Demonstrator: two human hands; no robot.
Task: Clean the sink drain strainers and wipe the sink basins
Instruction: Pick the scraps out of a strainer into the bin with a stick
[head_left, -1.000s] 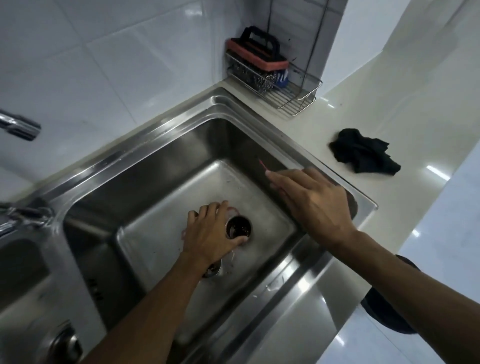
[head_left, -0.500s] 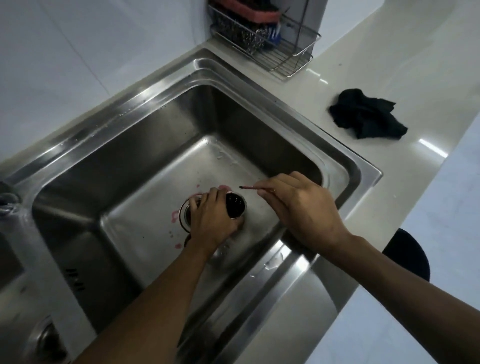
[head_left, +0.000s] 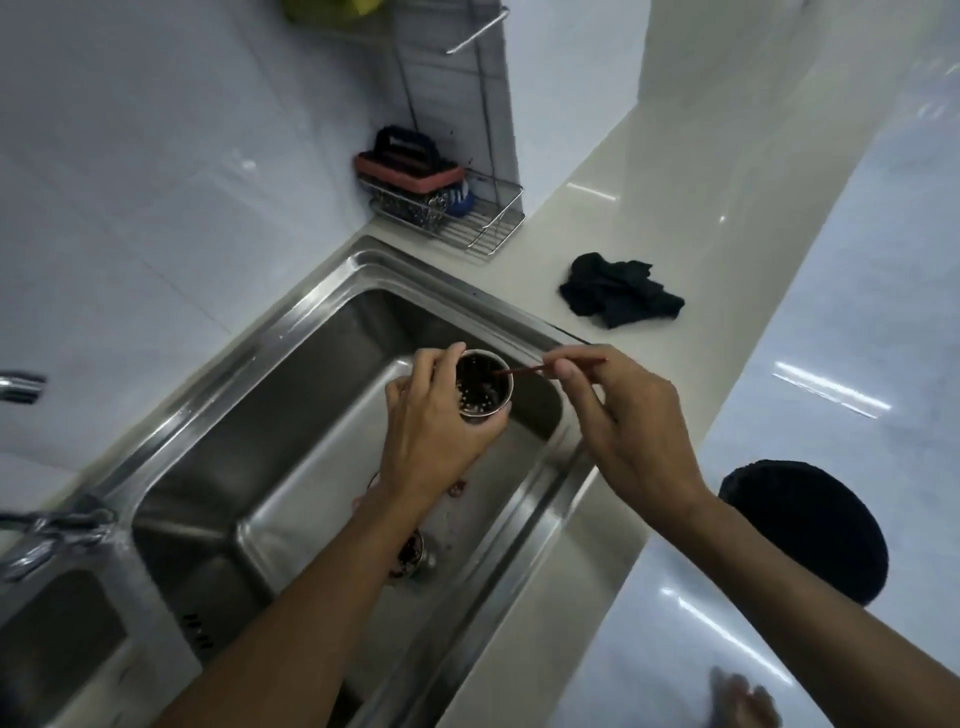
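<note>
My left hand (head_left: 434, 431) grips a perforated metal drain strainer (head_left: 483, 387) and holds it up above the right sink basin (head_left: 270, 457), with its dirty dark inside tilted toward me. My right hand (head_left: 631, 421) pinches a thin red stick (head_left: 540, 369) whose tip reaches into the strainer's mouth. Below my left forearm the open drain hole (head_left: 415, 556) shows dark residue, and small reddish bits lie on the basin floor near it. Part of the left basin (head_left: 57, 634) is visible at the lower left.
A black cloth (head_left: 618, 291) lies crumpled on the beige counter right of the sink. A wire rack (head_left: 457, 218) with a scrub brush and steel wool stands in the back corner. The faucet (head_left: 21, 387) juts in at the left. A dark round stool (head_left: 810, 530) stands on the floor.
My left hand has lifted the strainer out of the drain and raised it above the basin. My right hand has brought the red stick's tip into the strainer.
</note>
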